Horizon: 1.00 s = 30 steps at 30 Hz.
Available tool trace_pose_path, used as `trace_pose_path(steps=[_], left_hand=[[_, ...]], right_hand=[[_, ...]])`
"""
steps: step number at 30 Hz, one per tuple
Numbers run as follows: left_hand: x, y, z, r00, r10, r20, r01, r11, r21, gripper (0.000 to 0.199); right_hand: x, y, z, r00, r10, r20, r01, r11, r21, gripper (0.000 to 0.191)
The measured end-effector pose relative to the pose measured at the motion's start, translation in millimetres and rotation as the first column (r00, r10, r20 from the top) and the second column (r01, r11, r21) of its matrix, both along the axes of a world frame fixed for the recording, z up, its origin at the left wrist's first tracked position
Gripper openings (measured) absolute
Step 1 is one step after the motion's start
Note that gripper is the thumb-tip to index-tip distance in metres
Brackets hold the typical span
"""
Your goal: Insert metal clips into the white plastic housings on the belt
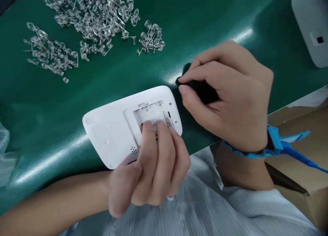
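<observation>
A rounded white plastic casing (110, 126) lies on the glossy green tabletop (217, 24), near heaped silver coiled-wire springs (97, 17). The left hand (153, 164) curls its fingers over the casing's open recess (153, 112); the right hand (230, 95) has thumb and forefinger nearly together. Whether either grips anything, I can't tell.

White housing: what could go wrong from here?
The left hand reaches into the open compartment and might bend its small springs.
The white housing lies near the table edge; a push could slide it off.
The loose metal parts are heaped together and may tangle.
</observation>
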<state>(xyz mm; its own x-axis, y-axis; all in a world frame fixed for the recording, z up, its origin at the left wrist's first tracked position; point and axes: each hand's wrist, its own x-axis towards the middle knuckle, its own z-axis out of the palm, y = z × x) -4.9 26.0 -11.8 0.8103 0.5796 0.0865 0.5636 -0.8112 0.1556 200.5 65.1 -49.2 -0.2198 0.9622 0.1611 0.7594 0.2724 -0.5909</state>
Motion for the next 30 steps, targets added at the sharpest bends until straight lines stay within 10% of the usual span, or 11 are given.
trace_pose_path(steps=[15, 22, 26, 30], left_hand=[[-3.4, 0.0, -0.5, 0.995, 0.083, 0.057, -0.073, 0.984, -0.163, 0.019], [-3.7, -1.9, -8.1, 0.996, 0.072, 0.047, -0.064, 0.988, -0.142, 0.021], [1.6, -15.9, -17.1, 0.996, 0.061, 0.072, -0.071, 0.987, 0.142, 0.018], [7.9, -36.0, -27.2, 0.99, 0.141, -0.018, -0.109, 0.835, 0.54, 0.029]], right_hand=[[1.9, 2.0, -0.9, 1.0, 0.0, 0.016, 0.001, 1.0, -0.012, 0.011], [-4.6, 5.3, 16.3, 0.955, 0.157, -0.253, -0.142, 0.987, 0.079, 0.014], [-22.5, 9.0, 15.5, 0.974, 0.21, -0.081, -0.213, 0.977, -0.021, 0.022], [-36.8, 5.6, 6.9, 0.968, 0.177, -0.178, -0.17, 0.984, 0.055, 0.023]])
